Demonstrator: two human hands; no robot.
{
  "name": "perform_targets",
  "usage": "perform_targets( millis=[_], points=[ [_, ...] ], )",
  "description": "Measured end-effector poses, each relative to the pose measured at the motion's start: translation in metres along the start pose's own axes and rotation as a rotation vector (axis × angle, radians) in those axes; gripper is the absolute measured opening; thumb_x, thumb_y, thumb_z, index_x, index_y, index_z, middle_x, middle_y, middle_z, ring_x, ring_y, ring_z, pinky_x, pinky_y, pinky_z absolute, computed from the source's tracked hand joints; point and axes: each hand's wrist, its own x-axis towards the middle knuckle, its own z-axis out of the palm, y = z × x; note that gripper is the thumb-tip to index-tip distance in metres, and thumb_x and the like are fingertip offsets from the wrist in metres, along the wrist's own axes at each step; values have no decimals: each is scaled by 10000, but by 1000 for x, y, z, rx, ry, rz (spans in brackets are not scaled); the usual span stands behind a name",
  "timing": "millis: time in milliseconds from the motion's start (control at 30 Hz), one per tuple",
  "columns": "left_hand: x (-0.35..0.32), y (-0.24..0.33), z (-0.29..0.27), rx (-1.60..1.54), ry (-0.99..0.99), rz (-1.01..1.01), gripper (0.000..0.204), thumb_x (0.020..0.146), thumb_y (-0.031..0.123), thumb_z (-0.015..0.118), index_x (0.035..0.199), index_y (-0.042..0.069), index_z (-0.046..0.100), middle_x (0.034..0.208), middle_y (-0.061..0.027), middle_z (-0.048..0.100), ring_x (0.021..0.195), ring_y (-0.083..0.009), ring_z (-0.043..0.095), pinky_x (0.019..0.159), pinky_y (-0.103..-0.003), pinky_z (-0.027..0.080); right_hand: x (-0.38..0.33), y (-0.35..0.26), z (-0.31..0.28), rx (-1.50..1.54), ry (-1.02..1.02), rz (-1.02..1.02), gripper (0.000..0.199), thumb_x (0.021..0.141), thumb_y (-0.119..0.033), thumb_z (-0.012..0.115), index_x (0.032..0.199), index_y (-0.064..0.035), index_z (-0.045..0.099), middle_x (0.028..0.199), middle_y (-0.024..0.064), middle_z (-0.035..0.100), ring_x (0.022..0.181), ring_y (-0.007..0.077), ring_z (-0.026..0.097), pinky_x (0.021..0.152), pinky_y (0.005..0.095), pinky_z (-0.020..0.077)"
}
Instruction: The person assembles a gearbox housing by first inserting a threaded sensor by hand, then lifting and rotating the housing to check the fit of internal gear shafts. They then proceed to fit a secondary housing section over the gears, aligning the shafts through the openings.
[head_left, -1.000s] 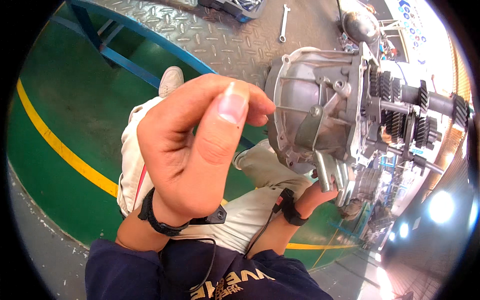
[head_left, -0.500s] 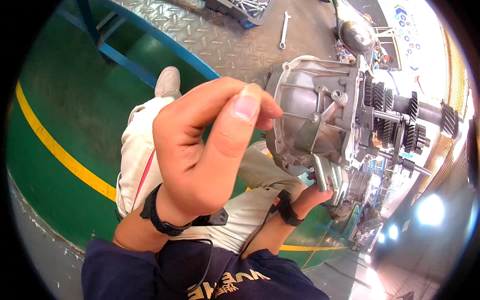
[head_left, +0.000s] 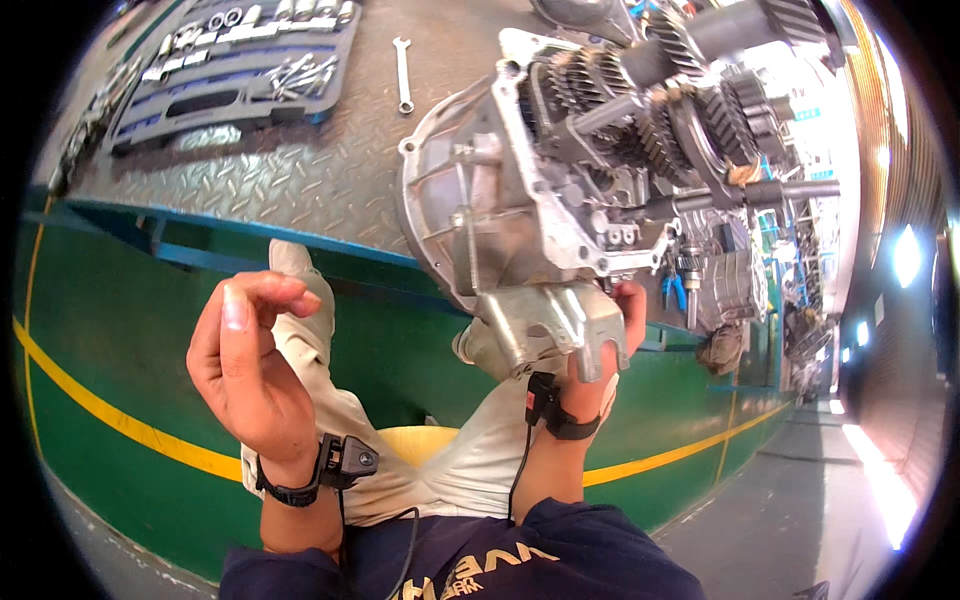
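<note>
A gearbox with a grey metal housing (head_left: 480, 200) rests on the bench, its gear shafts (head_left: 690, 120) exposed on the right side. My left hand (head_left: 250, 370) is raised left of the housing, apart from it. Its fingers are loosely curled, and nothing shows in them. My right hand (head_left: 630, 315) reaches up to the lower edge of the housing. A bent metal bracket (head_left: 535, 320) covers most of its fingers, so whether they grip anything is hidden. Each wrist has a black strap, with a small dark device (head_left: 350, 460) on the left one.
On the treadplate bench top (head_left: 300, 190) lie a combination wrench (head_left: 402, 75) and a grey socket tool case (head_left: 230, 90) with loose bolts. The bench's blue edge (head_left: 230, 225) runs before my knees. Blue-handled pliers (head_left: 674, 290) and another housing (head_left: 730, 290) are to the right.
The view has swung right, bringing the tool case and more gears into sight. My left hand has drawn back from in front of the housing. My right hand stays beneath it.
</note>
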Motion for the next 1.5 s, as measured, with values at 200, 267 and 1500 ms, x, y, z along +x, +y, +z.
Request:
perform_targets(
  millis=[200, 267, 1500],
  points=[
    [42, 31, 57, 245, -323, 77, 339, 1071, 208, 537, 1082, -79, 717, 1010, -114, 731, 848, -147, 663, 784, -275, 489, 3, 15, -9, 164, -10, 293, 225, 959, -112, 792, 912, 3, 605, 674, 26, 589, 659, 73, 565, 595, 247, 427],
    [68, 58, 91, 438, -412, 275, 409, 1076, 247, 502, 1186, -99, 690, 1067, -171, 726, 950, -206, 687, 831, -326, 515, 15, -6, -13, 93, -19, 252, 229, 935, -90, 810, 882, 4, 608, 671, 30, 595, 643, 83, 569, 568, 267, 424],
    [93, -16, 159, 497, -699, 161, 149, 987, 32, 709, 1117, -38, 731, 1087, -71, 758, 932, -110, 633, 890, -276, 503, 19, 8, -21, 136, -181, 177, 272, 889, -67, 841, 854, 1, 580, 640, 52, 602, 533, 87, 548, 507, 243, 425]
  ],
)
